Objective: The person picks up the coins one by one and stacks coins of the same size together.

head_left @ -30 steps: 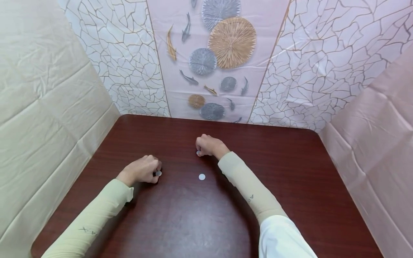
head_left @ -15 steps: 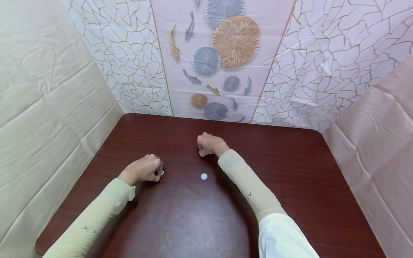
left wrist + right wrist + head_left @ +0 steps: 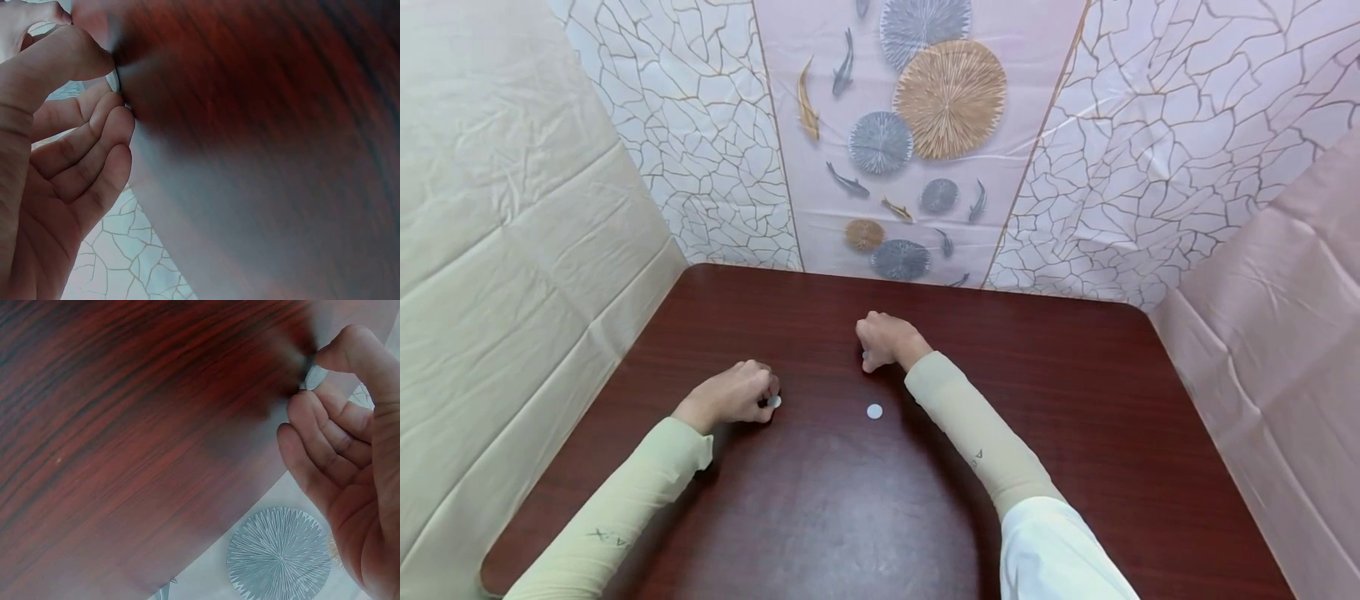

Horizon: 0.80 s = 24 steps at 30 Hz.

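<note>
My left hand (image 3: 730, 395) pinches a small white disc (image 3: 774, 402) between thumb and fingers, low over the left middle of the dark red-brown table. In the left wrist view only a pale edge of that disc shows at the fingertips, by the wood. Farther back and to the right, my right hand (image 3: 889, 340) grips a second white disc (image 3: 315, 377) between thumb and forefinger, at the tabletop. From the head it is mostly covered by the fingers. A third white disc (image 3: 875, 411) lies flat on the wood between the hands, nearer to me than the right hand.
The glossy table (image 3: 1075, 417) has rounded far corners. Behind it hangs a patterned cloth (image 3: 715, 142) with fish and round motifs. Cream cloth walls (image 3: 512, 250) stand along the left and right sides.
The head view has shifted slightly. My right hand has turned a little, so less of its disc shows. My left hand and the loose disc look unmoved on the table.
</note>
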### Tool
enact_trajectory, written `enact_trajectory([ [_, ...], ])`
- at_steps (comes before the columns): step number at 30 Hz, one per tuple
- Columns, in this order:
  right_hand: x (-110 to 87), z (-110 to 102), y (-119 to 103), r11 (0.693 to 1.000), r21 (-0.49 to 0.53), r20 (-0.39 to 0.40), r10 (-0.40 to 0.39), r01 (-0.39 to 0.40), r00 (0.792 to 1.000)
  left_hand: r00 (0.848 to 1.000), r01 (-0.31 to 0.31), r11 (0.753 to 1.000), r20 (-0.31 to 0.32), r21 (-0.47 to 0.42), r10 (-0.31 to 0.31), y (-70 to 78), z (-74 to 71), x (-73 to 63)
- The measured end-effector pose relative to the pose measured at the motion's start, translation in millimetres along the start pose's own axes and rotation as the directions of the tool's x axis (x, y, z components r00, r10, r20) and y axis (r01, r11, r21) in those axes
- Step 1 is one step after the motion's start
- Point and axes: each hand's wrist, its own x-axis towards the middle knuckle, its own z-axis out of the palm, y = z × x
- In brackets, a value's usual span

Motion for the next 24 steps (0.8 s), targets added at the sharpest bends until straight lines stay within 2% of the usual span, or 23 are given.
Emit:
enact_trajectory([
  [7,-5.2,-3,-3,0.999,0.031,0.021,0.007,-0.007,1.000,1.000,0.022,0.998,-0.001,-0.060,-0.022,-0.7,1.8,0.2],
  [18,-14.0,-14,-13,0.996,0.060,-0.022,-0.058,0.059,0.998,0.999,0.028,0.996,-0.015,-0.087,-0.029,-2.9,2.8,-1.8],
  [24,-18.2,-18,-27,0.991,0.078,-0.047,-0.105,0.108,0.993,0.998,0.061,0.992,-0.012,-0.109,-0.062,-2.5,0.2,-2.1],
])
